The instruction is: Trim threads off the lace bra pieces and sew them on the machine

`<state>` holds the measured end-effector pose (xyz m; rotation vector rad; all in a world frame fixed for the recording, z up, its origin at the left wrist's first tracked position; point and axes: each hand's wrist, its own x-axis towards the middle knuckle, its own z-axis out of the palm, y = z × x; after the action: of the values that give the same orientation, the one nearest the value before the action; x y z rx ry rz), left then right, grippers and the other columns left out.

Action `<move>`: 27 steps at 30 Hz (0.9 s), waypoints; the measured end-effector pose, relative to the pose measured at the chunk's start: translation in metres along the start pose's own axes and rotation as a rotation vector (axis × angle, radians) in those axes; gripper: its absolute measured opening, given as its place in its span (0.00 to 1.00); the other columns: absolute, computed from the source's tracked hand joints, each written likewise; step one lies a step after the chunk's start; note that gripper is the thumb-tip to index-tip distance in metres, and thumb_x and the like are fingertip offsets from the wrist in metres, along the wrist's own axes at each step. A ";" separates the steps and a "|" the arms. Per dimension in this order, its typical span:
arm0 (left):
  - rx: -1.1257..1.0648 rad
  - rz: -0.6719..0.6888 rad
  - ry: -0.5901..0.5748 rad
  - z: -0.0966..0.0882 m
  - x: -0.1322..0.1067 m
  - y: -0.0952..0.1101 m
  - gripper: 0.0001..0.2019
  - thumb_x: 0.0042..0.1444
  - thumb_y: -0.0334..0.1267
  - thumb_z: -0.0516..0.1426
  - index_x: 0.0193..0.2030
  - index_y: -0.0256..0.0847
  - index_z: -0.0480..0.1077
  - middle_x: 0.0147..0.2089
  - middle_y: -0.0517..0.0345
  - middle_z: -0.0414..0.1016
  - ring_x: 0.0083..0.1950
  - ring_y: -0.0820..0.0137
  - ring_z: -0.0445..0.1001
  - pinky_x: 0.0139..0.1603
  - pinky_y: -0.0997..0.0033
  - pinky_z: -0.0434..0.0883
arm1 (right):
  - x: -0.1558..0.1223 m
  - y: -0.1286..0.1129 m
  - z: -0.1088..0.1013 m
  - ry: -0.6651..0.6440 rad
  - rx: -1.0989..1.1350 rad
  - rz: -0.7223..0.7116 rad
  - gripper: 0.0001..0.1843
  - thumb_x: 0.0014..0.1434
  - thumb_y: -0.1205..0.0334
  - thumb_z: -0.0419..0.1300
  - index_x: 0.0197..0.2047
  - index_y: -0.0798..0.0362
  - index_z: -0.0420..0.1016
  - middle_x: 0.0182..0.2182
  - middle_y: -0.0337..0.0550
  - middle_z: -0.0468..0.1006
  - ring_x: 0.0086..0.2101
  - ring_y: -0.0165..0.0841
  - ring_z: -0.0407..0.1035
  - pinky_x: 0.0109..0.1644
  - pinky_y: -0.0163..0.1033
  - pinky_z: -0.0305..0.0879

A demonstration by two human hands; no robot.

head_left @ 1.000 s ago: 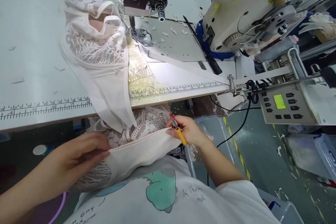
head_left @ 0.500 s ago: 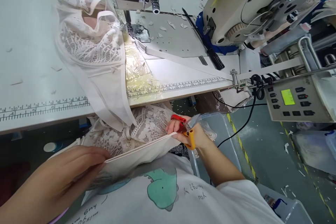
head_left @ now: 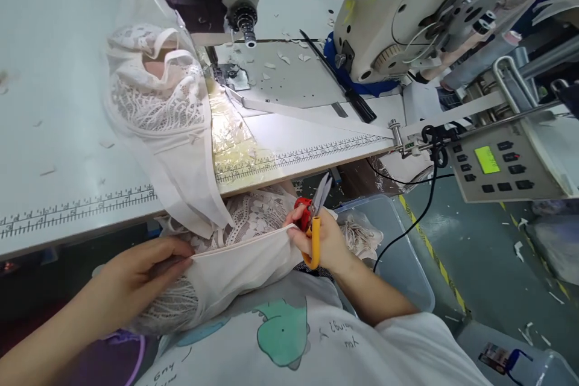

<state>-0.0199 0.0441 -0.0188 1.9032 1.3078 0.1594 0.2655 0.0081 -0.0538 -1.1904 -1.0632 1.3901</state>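
Note:
A white lace bra (head_left: 246, 259) is stretched between my two hands over my lap, its folded edge drawn nearly straight. My left hand (head_left: 140, 271) pinches that edge between thumb and fingers on the left. At the other end my right hand (head_left: 323, 238) grips the edge with its fingertips. The same hand carries scissors (head_left: 315, 226) with red and yellow handles, their blades pointing up and away from the fabric. Another white lace bra (head_left: 165, 114) lies on the table beside the presser foot, its lower band hanging over the front edge.
The sewing machine (head_left: 375, 24) stands at the back, with fabric scraps and a black-handled screwdriver (head_left: 357, 102) on its bed. A ruler tape (head_left: 298, 155) lines the table edge. The control box (head_left: 497, 163) sits at right. Below is a clear plastic bin (head_left: 407, 271) holding a bag of scraps (head_left: 362, 235).
The scissors have swung in my right hand, so the blades now point up. My left hand has shifted slightly along the bra, and more of its white panel and lace shows. The view has moved slightly.

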 end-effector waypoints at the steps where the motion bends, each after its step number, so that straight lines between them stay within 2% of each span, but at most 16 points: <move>1: 0.144 0.056 0.023 -0.002 0.002 0.001 0.11 0.53 0.48 0.54 0.32 0.48 0.75 0.33 0.60 0.79 0.34 0.64 0.76 0.34 0.70 0.72 | 0.000 -0.001 0.000 0.008 -0.011 0.013 0.13 0.46 0.58 0.63 0.32 0.49 0.62 0.28 0.38 0.72 0.28 0.31 0.67 0.32 0.37 0.66; 4: 0.501 0.290 0.181 0.000 0.006 0.023 0.14 0.57 0.44 0.49 0.34 0.46 0.76 0.36 0.56 0.79 0.35 0.59 0.77 0.36 0.61 0.72 | -0.002 -0.002 0.001 0.019 -0.048 0.031 0.12 0.46 0.59 0.63 0.32 0.50 0.63 0.27 0.38 0.71 0.27 0.30 0.66 0.30 0.36 0.65; 6: 0.545 0.463 0.251 0.009 0.011 0.049 0.15 0.58 0.42 0.47 0.36 0.46 0.75 0.38 0.56 0.79 0.36 0.61 0.76 0.35 0.63 0.72 | -0.005 -0.003 0.002 0.025 -0.075 0.020 0.11 0.46 0.60 0.62 0.32 0.50 0.64 0.26 0.38 0.71 0.27 0.31 0.66 0.30 0.36 0.65; 8: 0.489 0.561 0.289 0.021 0.021 0.075 0.14 0.60 0.42 0.47 0.37 0.45 0.74 0.38 0.55 0.79 0.35 0.64 0.76 0.33 0.66 0.71 | -0.009 -0.004 0.004 0.019 -0.083 -0.016 0.10 0.48 0.60 0.62 0.33 0.49 0.64 0.27 0.38 0.71 0.28 0.31 0.66 0.31 0.36 0.66; 10: 0.400 0.567 0.251 0.033 0.034 0.093 0.15 0.61 0.42 0.47 0.36 0.42 0.74 0.35 0.54 0.78 0.33 0.66 0.75 0.31 0.69 0.70 | -0.011 -0.006 0.004 0.015 -0.079 -0.068 0.12 0.49 0.58 0.63 0.33 0.49 0.63 0.28 0.39 0.72 0.28 0.32 0.67 0.32 0.37 0.66; 12: 0.269 0.540 0.162 0.042 0.046 0.101 0.16 0.62 0.40 0.47 0.33 0.41 0.73 0.29 0.56 0.75 0.29 0.69 0.73 0.27 0.72 0.68 | -0.013 -0.009 0.003 0.020 -0.092 -0.104 0.15 0.48 0.56 0.65 0.33 0.50 0.62 0.28 0.39 0.71 0.28 0.32 0.67 0.33 0.38 0.67; 14: 0.143 0.520 0.095 0.047 0.052 0.101 0.15 0.62 0.38 0.47 0.31 0.41 0.73 0.25 0.58 0.72 0.26 0.72 0.71 0.24 0.76 0.65 | -0.014 -0.011 0.001 0.024 -0.144 -0.124 0.17 0.47 0.55 0.66 0.33 0.50 0.62 0.28 0.39 0.71 0.29 0.33 0.67 0.34 0.39 0.67; 17: 0.050 0.509 0.109 0.048 0.052 0.097 0.13 0.60 0.36 0.50 0.28 0.41 0.72 0.24 0.60 0.69 0.25 0.74 0.69 0.23 0.78 0.63 | -0.014 -0.014 -0.002 0.021 -0.193 -0.131 0.15 0.49 0.55 0.64 0.33 0.50 0.62 0.28 0.40 0.72 0.29 0.33 0.67 0.34 0.39 0.67; 20: -0.020 0.462 0.092 0.047 0.049 0.097 0.12 0.59 0.35 0.51 0.25 0.41 0.71 0.23 0.61 0.67 0.24 0.74 0.67 0.22 0.78 0.62 | -0.013 -0.016 -0.001 0.016 -0.132 -0.132 0.14 0.50 0.54 0.63 0.33 0.50 0.61 0.28 0.39 0.72 0.29 0.33 0.68 0.33 0.38 0.67; 22: -0.126 0.411 0.046 0.046 0.048 0.099 0.12 0.58 0.35 0.52 0.25 0.41 0.70 0.25 0.60 0.68 0.25 0.75 0.67 0.23 0.78 0.64 | -0.010 -0.019 -0.003 -0.024 -0.107 -0.135 0.14 0.52 0.52 0.62 0.33 0.49 0.61 0.29 0.39 0.72 0.29 0.32 0.68 0.33 0.38 0.67; 24: -0.255 0.348 0.003 0.044 0.048 0.101 0.11 0.57 0.35 0.52 0.25 0.41 0.71 0.31 0.57 0.71 0.26 0.75 0.69 0.24 0.78 0.66 | -0.006 -0.023 -0.010 -0.115 -0.176 -0.152 0.16 0.53 0.48 0.60 0.34 0.50 0.60 0.31 0.41 0.72 0.30 0.33 0.68 0.33 0.39 0.66; 27: -0.405 0.279 -0.016 0.040 0.046 0.100 0.10 0.55 0.35 0.54 0.24 0.42 0.72 0.37 0.54 0.75 0.29 0.73 0.73 0.25 0.79 0.68 | 0.003 -0.029 -0.029 -0.260 -0.517 -0.254 0.24 0.48 0.40 0.61 0.33 0.50 0.59 0.31 0.43 0.70 0.31 0.35 0.65 0.34 0.41 0.65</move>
<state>0.0944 0.0471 0.0069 1.7182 0.9099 0.5104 0.2981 0.0158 -0.0300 -1.1947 -1.7703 1.1212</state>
